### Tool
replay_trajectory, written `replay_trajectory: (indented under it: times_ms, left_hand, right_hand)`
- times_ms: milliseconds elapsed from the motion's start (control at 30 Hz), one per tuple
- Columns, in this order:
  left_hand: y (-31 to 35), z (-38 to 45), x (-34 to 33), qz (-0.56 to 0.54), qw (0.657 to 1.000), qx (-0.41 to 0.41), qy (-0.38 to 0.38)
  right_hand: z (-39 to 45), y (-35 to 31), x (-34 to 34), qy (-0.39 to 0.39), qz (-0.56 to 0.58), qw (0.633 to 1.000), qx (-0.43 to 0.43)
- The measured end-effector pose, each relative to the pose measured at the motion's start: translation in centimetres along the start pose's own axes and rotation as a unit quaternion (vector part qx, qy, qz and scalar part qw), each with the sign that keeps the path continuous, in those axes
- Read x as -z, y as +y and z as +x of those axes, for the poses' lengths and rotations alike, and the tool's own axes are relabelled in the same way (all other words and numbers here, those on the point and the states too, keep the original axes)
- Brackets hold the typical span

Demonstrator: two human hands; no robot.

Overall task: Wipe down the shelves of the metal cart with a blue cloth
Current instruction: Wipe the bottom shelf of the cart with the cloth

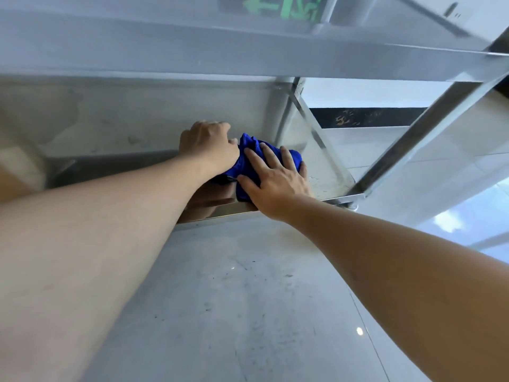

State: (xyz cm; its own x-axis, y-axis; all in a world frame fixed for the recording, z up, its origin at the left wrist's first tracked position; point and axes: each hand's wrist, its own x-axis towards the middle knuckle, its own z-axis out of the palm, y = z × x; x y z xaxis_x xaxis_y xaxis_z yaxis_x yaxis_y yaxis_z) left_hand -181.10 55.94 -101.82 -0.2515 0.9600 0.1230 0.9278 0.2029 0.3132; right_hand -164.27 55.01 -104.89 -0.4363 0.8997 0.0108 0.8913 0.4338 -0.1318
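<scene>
Two bare hands on one blue cloth, left hand clenched gripping its edge, right hand spread flat pressing it, lower shelf of one metal cart

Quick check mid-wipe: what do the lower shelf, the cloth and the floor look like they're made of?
Lower shelf: looks like stainless steel, polished; its front lip mirrors the left forearm. Blue cloth: soft, bunched fabric, probably microfibre, under the right hand, with the left hand on its left edge. Floor: pale glossy tile, with light reflections and a grout line; scuffed.
</scene>
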Motion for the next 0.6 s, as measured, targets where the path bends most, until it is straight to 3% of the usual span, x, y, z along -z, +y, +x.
replay_trajectory:
  times_ms: [100, 267, 600]
  left_hand:
    - [0.8, 0.1, -1.4, -0.012, 1.0, -0.012, -0.01]
    - [0.0, -0.5, -2.5, -0.001, 0.998, -0.043, 0.048]
    - [-0.1, -1.2, -3.4, 0.003, 0.998, -0.051, 0.04]
  right_hand:
    - [0.0, 1.7, 0.2, 0.006, 0.001, 1.0, -0.019]
    - [0.7, 2.6, 0.0, 0.017, 0.001, 0.999, -0.047]
    - [7.5, 1.8, -0.2, 0.027, 0.001, 0.996, -0.09]
